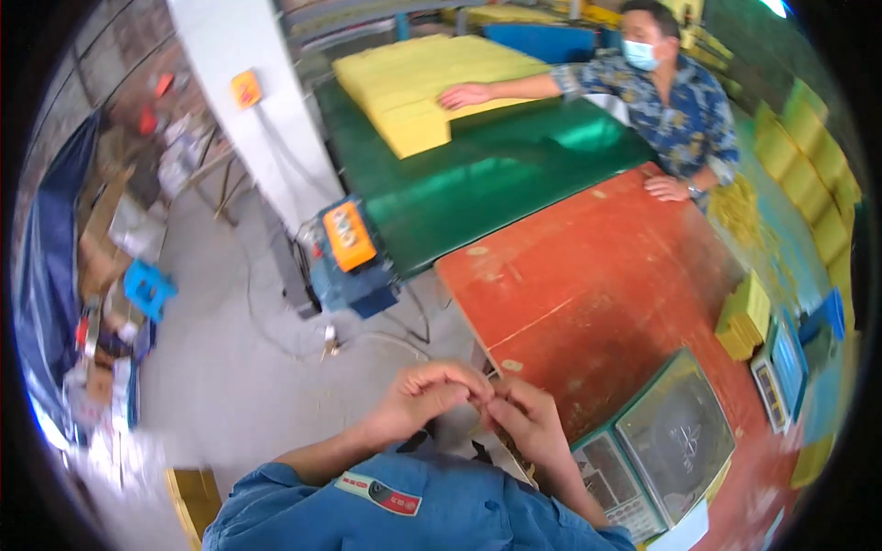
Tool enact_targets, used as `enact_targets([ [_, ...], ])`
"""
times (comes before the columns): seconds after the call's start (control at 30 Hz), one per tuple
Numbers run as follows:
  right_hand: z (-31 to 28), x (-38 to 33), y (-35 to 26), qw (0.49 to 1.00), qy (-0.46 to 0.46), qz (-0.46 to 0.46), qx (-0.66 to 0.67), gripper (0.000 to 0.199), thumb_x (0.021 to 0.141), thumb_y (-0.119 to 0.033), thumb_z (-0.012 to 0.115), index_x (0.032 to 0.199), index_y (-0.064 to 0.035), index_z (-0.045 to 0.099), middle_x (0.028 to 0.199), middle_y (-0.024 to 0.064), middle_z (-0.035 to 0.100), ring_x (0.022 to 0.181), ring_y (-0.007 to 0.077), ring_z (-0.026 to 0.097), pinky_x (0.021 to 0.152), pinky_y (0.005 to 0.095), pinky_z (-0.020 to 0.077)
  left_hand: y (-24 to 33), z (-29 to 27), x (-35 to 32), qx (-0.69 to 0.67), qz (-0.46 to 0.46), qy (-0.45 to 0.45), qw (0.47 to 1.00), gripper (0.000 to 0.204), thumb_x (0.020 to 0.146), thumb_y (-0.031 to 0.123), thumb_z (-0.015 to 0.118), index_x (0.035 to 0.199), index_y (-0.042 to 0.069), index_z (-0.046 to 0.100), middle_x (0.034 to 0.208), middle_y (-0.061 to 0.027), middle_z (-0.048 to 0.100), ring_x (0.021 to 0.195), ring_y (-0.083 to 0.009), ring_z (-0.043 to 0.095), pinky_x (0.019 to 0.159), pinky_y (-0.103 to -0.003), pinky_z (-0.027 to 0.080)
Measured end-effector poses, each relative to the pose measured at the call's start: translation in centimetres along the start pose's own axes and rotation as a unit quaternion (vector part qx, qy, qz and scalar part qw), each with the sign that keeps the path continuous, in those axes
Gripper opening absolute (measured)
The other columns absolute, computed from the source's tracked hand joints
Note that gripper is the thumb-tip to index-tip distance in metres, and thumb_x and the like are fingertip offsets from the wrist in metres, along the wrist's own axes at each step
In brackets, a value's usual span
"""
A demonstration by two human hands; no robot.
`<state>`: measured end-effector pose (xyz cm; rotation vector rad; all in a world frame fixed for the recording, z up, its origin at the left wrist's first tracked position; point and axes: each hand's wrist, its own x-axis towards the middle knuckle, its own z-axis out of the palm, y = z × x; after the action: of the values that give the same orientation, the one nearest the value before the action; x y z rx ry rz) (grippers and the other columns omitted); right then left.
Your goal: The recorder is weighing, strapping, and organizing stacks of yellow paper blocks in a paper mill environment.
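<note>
Close in front of my chest, my left hand (424,397) and my right hand (530,419) meet at the fingertips. Both are closed in a pinch, thumbs against bent fingers. Anything between them is too small or too hidden to make out. They are raised beside the near left corner of a red-brown tabletop (570,312). Nearest to my right forearm is a weighing scale (675,441) with a flat, clear-looking pan and a keypad panel.
A green conveyor belt (441,207) carries a stack of yellow sheets (432,73). Across it, a masked person (675,110) rests one hand on the sheets, the other on the tabletop. An orange-faced control box (349,236) stands left; yellow blocks (744,317) and a blue device (781,372) sit right.
</note>
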<state>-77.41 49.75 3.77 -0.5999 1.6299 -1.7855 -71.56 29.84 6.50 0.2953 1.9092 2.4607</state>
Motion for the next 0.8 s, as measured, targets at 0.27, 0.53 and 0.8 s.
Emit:
enact_targets([
  [0.27, 7.1, 12.8, -1.7, 0.991, -0.039, -0.111, 0.057, 0.028, 0.096, -0.004, 0.054, 0.123, 0.0009, 0.057, 0.091, 0.0068, 0.064, 0.079, 0.0115, 0.059, 0.071, 0.0270, 0.0490, 0.9, -12.4, -3.1, 0.156, 0.082, 0.329, 0.928, 0.016, 0.092, -0.001, 0.055, 0.102, -0.004, 0.067, 0.097, -0.0094, 0.069, 0.091, -0.0160, 0.062, 0.084, -0.031, 0.049],
  [0.53, 12.3, 28.5, 4.7, 0.914, 0.127, -0.222, -0.314, 0.035, 0.088, -0.002, 0.058, 0.122, -0.0065, 0.059, 0.100, 0.0137, 0.063, 0.086, 0.0253, 0.063, 0.072, 0.0361, 0.0524, 0.8, -25.3, 3.1, 0.621, 0.118, 0.275, 0.724, 0.043, 0.075, 0.001, 0.068, 0.117, 0.004, 0.063, 0.095, -0.0144, 0.058, 0.089, -0.0328, 0.057, 0.076, -0.040, 0.049],
  [0.8, 15.2, 32.7, 4.7, 0.817, 0.202, -0.307, -0.444, 0.039, 0.076, 0.000, 0.062, 0.115, -0.0046, 0.063, 0.107, 0.0152, 0.060, 0.094, 0.0356, 0.058, 0.084, 0.0436, 0.0487, 0.7, -31.2, 5.3, 0.666, 0.115, 0.128, 0.726, 0.047, 0.070, 0.012, 0.072, 0.116, 0.007, 0.062, 0.092, -0.0105, 0.054, 0.086, -0.0303, 0.055, 0.073, -0.040, 0.048],
])
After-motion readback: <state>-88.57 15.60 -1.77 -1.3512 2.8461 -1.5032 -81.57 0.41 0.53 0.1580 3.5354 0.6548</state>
